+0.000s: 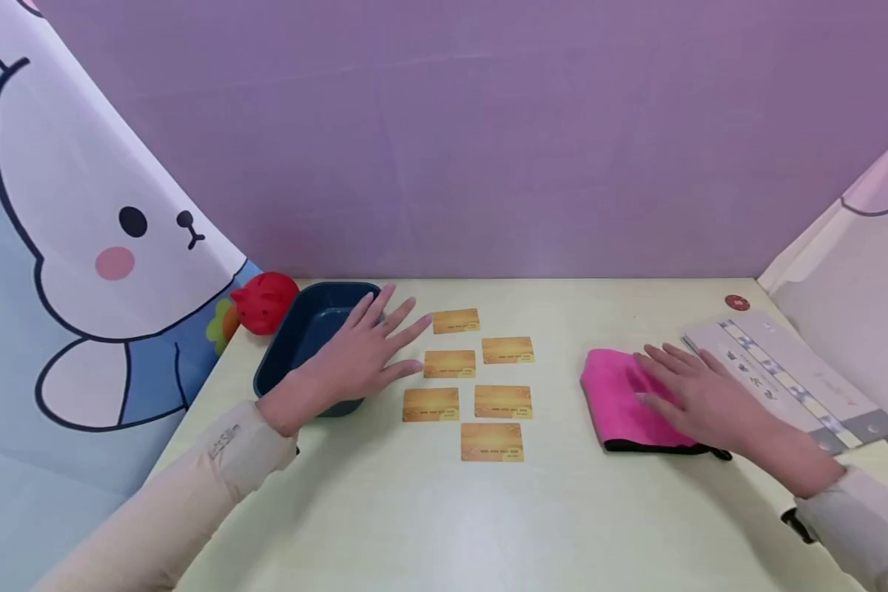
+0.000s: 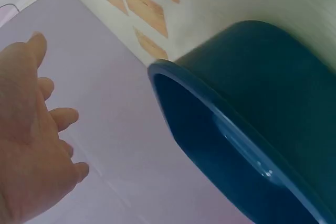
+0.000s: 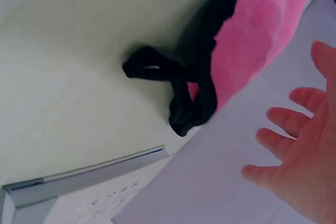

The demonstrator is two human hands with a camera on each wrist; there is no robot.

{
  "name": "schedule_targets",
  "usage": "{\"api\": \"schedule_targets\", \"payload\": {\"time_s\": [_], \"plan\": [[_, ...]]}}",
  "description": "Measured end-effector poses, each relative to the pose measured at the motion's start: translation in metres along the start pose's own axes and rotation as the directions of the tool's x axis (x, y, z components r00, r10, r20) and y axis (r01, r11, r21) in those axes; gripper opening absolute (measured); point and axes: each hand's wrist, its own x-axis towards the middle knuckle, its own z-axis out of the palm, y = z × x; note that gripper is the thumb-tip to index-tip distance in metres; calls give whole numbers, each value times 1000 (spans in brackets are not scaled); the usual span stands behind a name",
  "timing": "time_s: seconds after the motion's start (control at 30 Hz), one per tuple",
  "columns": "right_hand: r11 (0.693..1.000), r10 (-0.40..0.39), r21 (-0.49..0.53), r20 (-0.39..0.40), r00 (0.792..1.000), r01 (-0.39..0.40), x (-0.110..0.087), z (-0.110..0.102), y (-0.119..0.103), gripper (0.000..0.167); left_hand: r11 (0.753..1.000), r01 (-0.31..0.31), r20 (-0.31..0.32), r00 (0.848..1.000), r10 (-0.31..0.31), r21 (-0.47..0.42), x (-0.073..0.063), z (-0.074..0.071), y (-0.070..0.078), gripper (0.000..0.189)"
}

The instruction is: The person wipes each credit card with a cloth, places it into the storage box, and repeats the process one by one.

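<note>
My left hand [image 1: 358,349] is held with fingers spread above the right side of a dark blue plastic basin [image 1: 272,349], holding nothing. In the left wrist view the basin [image 2: 252,72] stands beside the hand [image 2: 31,129], apart from it. Just right of that hand lie several gold cards [image 1: 450,363] flat on the table. My right hand [image 1: 703,403], fingers extended, hovers over a folded pink cloth [image 1: 610,386] with black edging and a loop. The right wrist view has a gap between the hand [image 3: 299,145] and the cloth [image 3: 257,35].
A red piggy bank [image 1: 266,302] stands left of the basin at the back. On the right, a white and grey book or flat box [image 1: 807,374] lies near the table edge, with a small red round chip [image 1: 737,302] behind it. A purple backdrop [image 1: 488,140] rises behind the table.
</note>
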Motion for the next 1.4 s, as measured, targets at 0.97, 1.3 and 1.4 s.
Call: {"api": "schedule_targets", "payload": {"time_s": [0.97, 1.3, 1.4], "plan": [[994, 41, 95, 218, 975, -63, 13, 14, 1, 75, 874, 443, 498, 814, -299, -200, 163, 29, -19, 41], [995, 22, 93, 190, 982, -40, 7, 20, 3, 75, 874, 452, 517, 799, -307, -179, 170, 43, -17, 43], [997, 4, 80, 175, 984, -18, 9, 20, 4, 74, 866, 462, 519, 796, -310, -192, 170, 45, -19, 53]]}}
